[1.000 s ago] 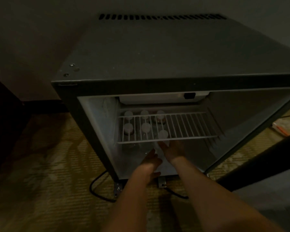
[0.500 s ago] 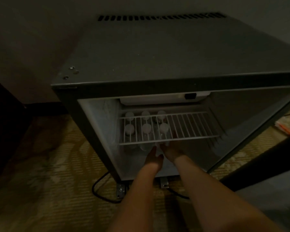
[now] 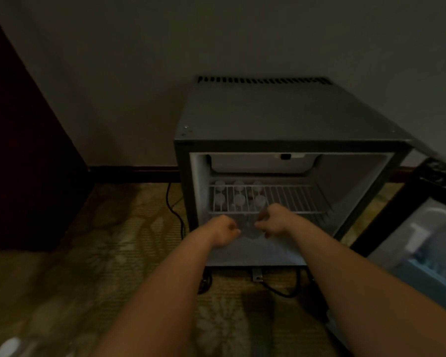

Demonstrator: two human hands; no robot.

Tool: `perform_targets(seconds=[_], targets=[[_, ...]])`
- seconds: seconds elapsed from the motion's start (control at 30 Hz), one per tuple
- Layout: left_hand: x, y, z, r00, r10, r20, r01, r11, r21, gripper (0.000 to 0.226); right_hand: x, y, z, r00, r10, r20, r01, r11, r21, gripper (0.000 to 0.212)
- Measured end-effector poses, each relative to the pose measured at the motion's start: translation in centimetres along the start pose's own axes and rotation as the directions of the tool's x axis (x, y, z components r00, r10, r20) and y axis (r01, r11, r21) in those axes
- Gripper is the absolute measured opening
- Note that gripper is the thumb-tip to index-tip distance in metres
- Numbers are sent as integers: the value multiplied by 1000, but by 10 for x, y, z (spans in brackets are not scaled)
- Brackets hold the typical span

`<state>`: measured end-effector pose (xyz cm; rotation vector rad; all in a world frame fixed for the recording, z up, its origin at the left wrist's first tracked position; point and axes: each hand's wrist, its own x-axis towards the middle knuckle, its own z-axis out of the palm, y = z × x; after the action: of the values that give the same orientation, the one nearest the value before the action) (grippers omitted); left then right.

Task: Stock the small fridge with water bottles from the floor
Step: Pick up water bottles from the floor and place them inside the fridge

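**Step in hand (judged):** seating 1 clear bottle [image 3: 250, 229] inside the fridge [image 3: 281, 112]. The bottle is at the front edge of the fridge floor [image 3: 268, 251], left of centre. It is just in front of 6 capped bottles [image 3: 238, 199] standing in 2 rows of 3 in the back-left corner, under the wire shelf [image 3: 289, 199].

**Grip state:** the left hand [image 3: 222, 231] and right hand [image 3: 276, 221] flank the clear bottle, fingers curled inward toward it. In the dim picture I cannot tell whether either grip is closed on the bottle or only near it.

**Procedure:**
1. Hold the bottle upright and low so the cap passes under the front wire of the shelf.
2. Slide it back until it is just beside the front row, without striking those bottles.
3. Release only when the base sits flat, then draw both hands straight out over the front edge.

**Clearances:**
- The shelf's front edge is directly above the right knuckles, so do not lift there.
- The rows stand near the left wall. No caps show under the right half of the shelf, which is the likely room for later bottles.
- The open door [image 3: 422, 240] bounds the right elbow.
- A power cable [image 3: 175, 215] lies on the carpet by the fridge's left side.
- A pale cap [image 3: 9, 347] at the lower left of the carpet is probably a further bottle, nearest the left hand.
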<state>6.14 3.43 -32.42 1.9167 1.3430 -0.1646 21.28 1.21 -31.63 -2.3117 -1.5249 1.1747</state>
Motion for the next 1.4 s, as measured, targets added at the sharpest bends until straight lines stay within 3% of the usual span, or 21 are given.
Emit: perform_targets(seconds=[0.13,0.4,0.63,0.77,0.97,1.1,1.23,1.4], targets=[[-56,-10,-30,1000,-17,-12,18,990,141,30,-48,-31,-6,992,-123,-23,122,991,-48,29],[-200,-66,-69,979,-78,-190,108,983,150,38,-153,-116,25,942,-333,42,336,937,-97,29],[-323,-129,-69,940,-212,-267,237,969,65,37,-245,-185,97,872,-473,123,488,860,-150,34],[-389,-190,-49,907,-312,-282,340,939,53,30,-296,-215,174,822,-524,221,559,817,-142,31],[-427,-258,4,881,-419,-219,393,907,-152,32,-319,-216,264,837,-459,298,502,861,-82,28],[-442,-304,75,846,-489,-213,402,846,-350,32,-325,-204,330,838,-415,355,420,905,67,26],[-441,-325,133,836,-514,-193,299,721,-625,35,-311,-178,366,846,-405,347,398,913,95,26],[-415,-345,177,774,-601,-202,233,566,-791,43,-287,-172,388,853,-420,311,411,907,97,30]])
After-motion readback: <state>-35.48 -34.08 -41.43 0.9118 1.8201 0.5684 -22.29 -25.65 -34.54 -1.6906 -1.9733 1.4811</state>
